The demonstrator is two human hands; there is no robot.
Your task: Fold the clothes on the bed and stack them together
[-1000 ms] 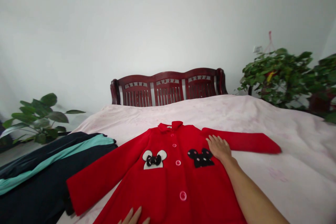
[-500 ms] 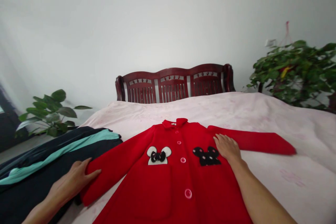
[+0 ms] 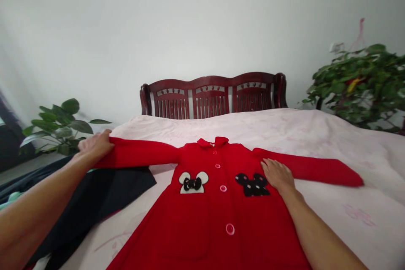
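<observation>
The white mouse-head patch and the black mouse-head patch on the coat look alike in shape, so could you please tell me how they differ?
The white patch is plain and wears a black bow, while the black patch is spotted with pale dots and shows no bow. The black patch is right beside the right hand, whereas the white patch has neither hand near it. Both have two round ears.

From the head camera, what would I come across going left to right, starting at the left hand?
Left hand holding a red sleeve, white mouse-ear patch, pink-rimmed buttons, black spotted patch, right hand, bushy plant.
</observation>
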